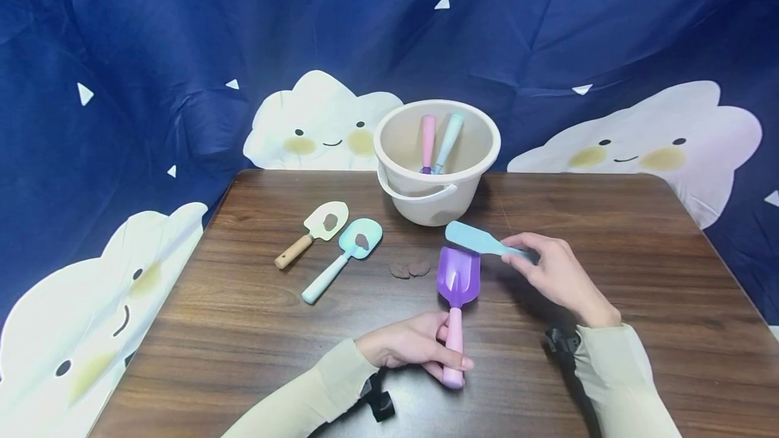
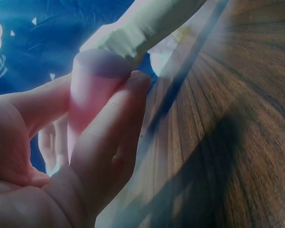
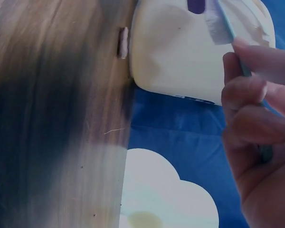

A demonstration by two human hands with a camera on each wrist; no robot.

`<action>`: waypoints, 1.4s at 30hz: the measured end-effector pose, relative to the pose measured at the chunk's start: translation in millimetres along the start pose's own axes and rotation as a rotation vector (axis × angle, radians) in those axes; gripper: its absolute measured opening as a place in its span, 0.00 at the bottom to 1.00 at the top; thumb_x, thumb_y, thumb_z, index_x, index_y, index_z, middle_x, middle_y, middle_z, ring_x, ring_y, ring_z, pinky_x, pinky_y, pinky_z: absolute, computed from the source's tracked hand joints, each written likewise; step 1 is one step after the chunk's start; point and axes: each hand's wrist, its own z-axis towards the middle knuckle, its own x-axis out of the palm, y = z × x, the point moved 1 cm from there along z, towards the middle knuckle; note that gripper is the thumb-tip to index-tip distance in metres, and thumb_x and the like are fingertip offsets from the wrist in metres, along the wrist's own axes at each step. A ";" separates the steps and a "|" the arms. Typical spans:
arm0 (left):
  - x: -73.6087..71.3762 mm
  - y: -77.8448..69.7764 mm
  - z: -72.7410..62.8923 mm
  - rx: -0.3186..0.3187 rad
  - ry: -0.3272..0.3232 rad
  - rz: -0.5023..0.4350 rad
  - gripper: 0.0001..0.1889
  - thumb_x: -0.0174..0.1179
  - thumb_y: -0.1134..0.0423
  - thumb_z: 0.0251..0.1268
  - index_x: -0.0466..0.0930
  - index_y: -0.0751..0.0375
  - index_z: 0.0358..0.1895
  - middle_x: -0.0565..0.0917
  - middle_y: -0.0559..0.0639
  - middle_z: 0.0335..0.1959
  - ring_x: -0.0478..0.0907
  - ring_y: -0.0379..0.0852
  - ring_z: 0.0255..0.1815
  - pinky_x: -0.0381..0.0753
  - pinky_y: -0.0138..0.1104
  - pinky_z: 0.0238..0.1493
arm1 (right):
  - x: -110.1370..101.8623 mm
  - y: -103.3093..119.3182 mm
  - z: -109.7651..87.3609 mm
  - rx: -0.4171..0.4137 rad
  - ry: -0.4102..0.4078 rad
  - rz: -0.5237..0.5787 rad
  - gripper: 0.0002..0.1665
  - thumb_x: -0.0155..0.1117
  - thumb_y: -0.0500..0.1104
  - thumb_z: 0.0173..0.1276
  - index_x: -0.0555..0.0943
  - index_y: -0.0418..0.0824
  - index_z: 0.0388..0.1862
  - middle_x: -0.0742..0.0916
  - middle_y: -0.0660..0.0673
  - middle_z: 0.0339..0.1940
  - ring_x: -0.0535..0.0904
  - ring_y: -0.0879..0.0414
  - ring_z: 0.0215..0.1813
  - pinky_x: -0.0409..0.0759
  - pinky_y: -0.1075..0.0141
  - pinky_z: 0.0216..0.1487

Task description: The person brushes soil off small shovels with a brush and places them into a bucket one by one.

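My left hand (image 1: 420, 343) grips the pink handle of a toy shovel (image 1: 459, 276) with a purple scoop. That handle's rounded end (image 2: 102, 64) shows between thumb and fingers in the left wrist view. Held by its thin handle in my right hand (image 1: 556, 272) is a light blue toy spatula (image 1: 475, 238) with a flat blade. The blade points left and overlaps the top edge of the purple scoop in the head view. Left of the scoop, flat brown clay-like pieces (image 1: 409, 269) lie on the table. In the right wrist view, my fingers (image 3: 249, 123) curl around the handle.
Behind the hands stands a beige bucket (image 1: 435, 205) with a pink-handled tool (image 1: 429, 140) and a mint-handled tool (image 1: 449, 140) inside. To the left, a cream trowel (image 1: 316, 225) and a light blue shovel (image 1: 341, 259) lie on the wooden table (image 1: 243, 350), each bearing a brown piece.
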 end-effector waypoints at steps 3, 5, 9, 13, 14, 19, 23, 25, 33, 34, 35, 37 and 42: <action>-2.4 -0.1 0.0 0.011 -0.015 0.001 0.17 0.61 0.74 0.60 0.64 0.70 0.48 0.81 0.49 0.29 0.83 0.41 0.27 0.87 0.37 0.35 | -4.1 2.9 -1.5 0.029 0.019 0.053 0.11 0.69 0.43 0.63 0.85 0.45 0.45 0.89 0.48 0.38 0.77 0.59 0.36 0.71 0.74 0.36; -4.0 0.0 0.3 0.012 -0.022 -0.001 0.17 0.62 0.74 0.60 0.64 0.70 0.48 0.81 0.49 0.29 0.83 0.41 0.27 0.87 0.37 0.35 | -6.3 4.2 -3.2 0.050 0.060 0.094 0.11 0.70 0.44 0.63 0.84 0.48 0.44 0.88 0.51 0.36 0.76 0.60 0.32 0.72 0.73 0.32; -6.3 -0.2 0.5 0.017 -0.028 0.000 0.18 0.62 0.74 0.60 0.63 0.70 0.48 0.81 0.49 0.30 0.83 0.41 0.28 0.87 0.37 0.34 | -7.5 7.0 -7.6 0.071 0.193 0.161 0.10 0.70 0.47 0.63 0.84 0.52 0.43 0.87 0.55 0.33 0.76 0.61 0.32 0.75 0.71 0.32; -6.5 -0.5 -0.1 0.020 -0.024 -0.002 0.19 0.62 0.75 0.59 0.63 0.70 0.49 0.81 0.49 0.30 0.83 0.41 0.28 0.87 0.37 0.35 | -2.7 8.6 -10.2 0.051 0.308 0.219 0.08 0.69 0.47 0.63 0.84 0.52 0.42 0.87 0.55 0.31 0.78 0.62 0.34 0.76 0.71 0.35; -6.4 -0.5 -0.3 0.021 -0.021 -0.002 0.19 0.62 0.75 0.59 0.63 0.70 0.48 0.81 0.49 0.30 0.83 0.41 0.28 0.87 0.37 0.35 | -1.2 9.0 -10.3 0.047 0.322 0.228 0.08 0.69 0.46 0.63 0.84 0.52 0.41 0.87 0.55 0.31 0.78 0.63 0.33 0.76 0.71 0.35; -5.0 -0.1 -1.1 0.022 -0.019 -0.004 0.18 0.62 0.77 0.58 0.64 0.70 0.48 0.81 0.50 0.29 0.83 0.42 0.27 0.87 0.37 0.34 | 3.3 9.7 -9.5 0.034 0.325 0.202 0.07 0.69 0.44 0.63 0.84 0.52 0.40 0.86 0.56 0.30 0.77 0.64 0.32 0.76 0.72 0.35; -4.4 -0.4 -0.8 0.026 -0.023 -0.004 0.19 0.62 0.77 0.57 0.64 0.72 0.49 0.81 0.50 0.29 0.83 0.41 0.27 0.87 0.37 0.34 | 4.9 9.6 -8.1 0.015 0.297 0.158 0.07 0.70 0.43 0.62 0.84 0.52 0.40 0.86 0.58 0.30 0.77 0.65 0.33 0.76 0.71 0.36; -4.4 -1.3 -0.4 0.023 -0.021 0.001 0.20 0.63 0.77 0.57 0.64 0.71 0.49 0.81 0.49 0.29 0.83 0.41 0.27 0.87 0.37 0.35 | 5.1 9.0 -7.1 -0.001 0.267 0.125 0.07 0.70 0.43 0.62 0.84 0.53 0.39 0.86 0.58 0.31 0.77 0.65 0.34 0.76 0.71 0.37; -1.8 -2.6 -1.1 0.025 -0.031 -0.005 0.19 0.62 0.78 0.56 0.65 0.71 0.47 0.81 0.51 0.29 0.83 0.41 0.27 0.87 0.36 0.34 | 5.8 5.4 -2.6 -0.094 0.083 0.006 0.09 0.72 0.40 0.60 0.85 0.50 0.40 0.88 0.56 0.34 0.76 0.65 0.33 0.75 0.70 0.35; -1.3 -2.4 -1.3 0.025 -0.033 -0.005 0.18 0.62 0.78 0.56 0.65 0.71 0.47 0.81 0.50 0.29 0.82 0.41 0.27 0.87 0.36 0.33 | 6.0 5.3 -2.3 -0.099 0.068 -0.002 0.10 0.71 0.39 0.60 0.85 0.49 0.40 0.88 0.56 0.35 0.76 0.65 0.33 0.74 0.71 0.35; -0.8 -2.3 -1.5 0.025 -0.034 -0.005 0.18 0.62 0.78 0.57 0.65 0.71 0.47 0.81 0.50 0.28 0.82 0.41 0.27 0.87 0.36 0.33 | 6.0 5.1 -2.0 -0.101 0.053 -0.005 0.10 0.71 0.39 0.60 0.85 0.49 0.40 0.88 0.55 0.35 0.75 0.65 0.32 0.74 0.72 0.34; -0.1 -2.0 -1.8 0.026 -0.038 -0.003 0.17 0.62 0.78 0.57 0.66 0.71 0.46 0.81 0.50 0.28 0.82 0.41 0.27 0.87 0.36 0.33 | 6.3 5.2 -1.6 -0.097 0.023 -0.019 0.10 0.71 0.39 0.60 0.85 0.48 0.41 0.88 0.54 0.36 0.75 0.65 0.31 0.72 0.72 0.33; 1.4 -1.8 -2.1 0.024 -0.042 0.007 0.18 0.62 0.79 0.56 0.66 0.71 0.46 0.81 0.51 0.29 0.82 0.41 0.27 0.87 0.37 0.33 | 6.3 5.9 -1.4 -0.047 -0.029 -0.007 0.10 0.71 0.39 0.61 0.85 0.46 0.42 0.89 0.51 0.37 0.73 0.63 0.29 0.70 0.74 0.32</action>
